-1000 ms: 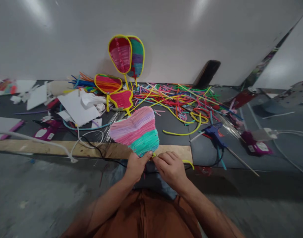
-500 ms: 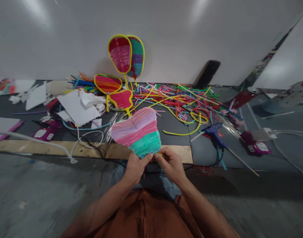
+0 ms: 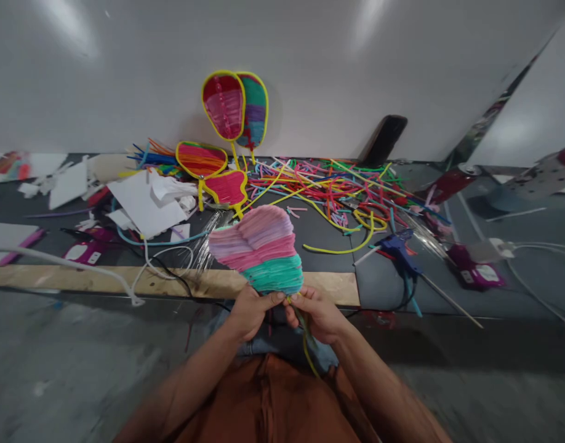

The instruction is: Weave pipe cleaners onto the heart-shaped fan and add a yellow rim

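A striped pipe-cleaner fan (image 3: 268,249) in pink, lilac and teal is held up over the table's front edge. My left hand (image 3: 252,311) is closed on its lower teal end, thumb on top. Close beside it, my right hand (image 3: 320,312) pinches a yellow pipe cleaner (image 3: 309,355) at the fan's bottom. This pipe cleaner's tail dangles below my right fingers toward my lap. Where the yellow pipe cleaner meets the fan is mostly covered by my fingertips.
Yellow-edged fans (image 3: 224,104) lean on the wall. Behind my hands lies a heap of loose pipe cleaners (image 3: 324,191). A blue glue gun (image 3: 400,252) and a phone (image 3: 384,140) are at right. White paper (image 3: 146,200) and a white cable (image 3: 102,278) lie left.
The fan has tilted slightly and sits a little lower. A yellow pipe cleaner's tail now hangs beneath my right hand, whose fingers have shifted at the fan's base.
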Tool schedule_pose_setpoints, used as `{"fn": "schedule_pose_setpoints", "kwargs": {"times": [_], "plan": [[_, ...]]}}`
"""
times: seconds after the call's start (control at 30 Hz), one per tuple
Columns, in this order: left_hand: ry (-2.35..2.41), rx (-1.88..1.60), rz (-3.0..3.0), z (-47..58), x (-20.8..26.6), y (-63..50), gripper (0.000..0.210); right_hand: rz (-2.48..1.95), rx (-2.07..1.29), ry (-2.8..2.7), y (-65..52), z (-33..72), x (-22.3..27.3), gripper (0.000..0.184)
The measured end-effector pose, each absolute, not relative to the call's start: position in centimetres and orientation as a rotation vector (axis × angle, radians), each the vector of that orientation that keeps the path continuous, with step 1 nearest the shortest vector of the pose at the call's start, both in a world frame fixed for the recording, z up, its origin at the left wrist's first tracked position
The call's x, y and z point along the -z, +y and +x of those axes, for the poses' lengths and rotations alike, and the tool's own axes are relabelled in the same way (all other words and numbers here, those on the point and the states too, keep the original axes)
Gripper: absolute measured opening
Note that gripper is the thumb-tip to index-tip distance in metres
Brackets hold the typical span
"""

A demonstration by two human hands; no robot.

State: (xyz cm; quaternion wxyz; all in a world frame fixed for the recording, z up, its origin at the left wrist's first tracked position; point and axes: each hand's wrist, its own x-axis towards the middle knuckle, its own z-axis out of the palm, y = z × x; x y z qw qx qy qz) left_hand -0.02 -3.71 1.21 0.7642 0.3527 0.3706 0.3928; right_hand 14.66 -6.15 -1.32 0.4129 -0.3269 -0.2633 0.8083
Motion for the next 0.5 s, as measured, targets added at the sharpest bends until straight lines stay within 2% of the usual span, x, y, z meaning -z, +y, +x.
{"fn": "schedule_pose_setpoints", "kwargs": {"times": [0.13,0.2,0.27,0.37,0.43,0.5], "plan": [[0.798,-0.826,0.804,-0.3,-1.0,-3.3,0.025,-0.891,-1.903,-0.737,-6.4,14.3,0.8,0.029],[0.77,-0.828,0.817,-0.3,-1.1,-3.0,0.024,-0.979,-1.732,-0.866,-6.6,14.4,0.4,0.029],[0.778,-0.873,0.811,-0.2,-1.2,-3.0,0.031,-1.138,-1.419,-1.073,-6.6,14.7,0.0,0.029],[0.839,-0.928,0.803,0.0,-1.4,-3.4,0.053,-1.354,-0.767,-1.44,-6.5,15.3,-0.2,0.023],[0.842,-0.887,0.852,0.2,-1.4,-4.0,0.052,-1.397,-0.387,-1.655,-6.4,15.5,0.0,0.02],[0.867,-0.87,0.884,0.7,-1.5,-4.5,0.043,-1.398,-0.165,-1.801,-6.3,15.3,0.4,0.02]]}}
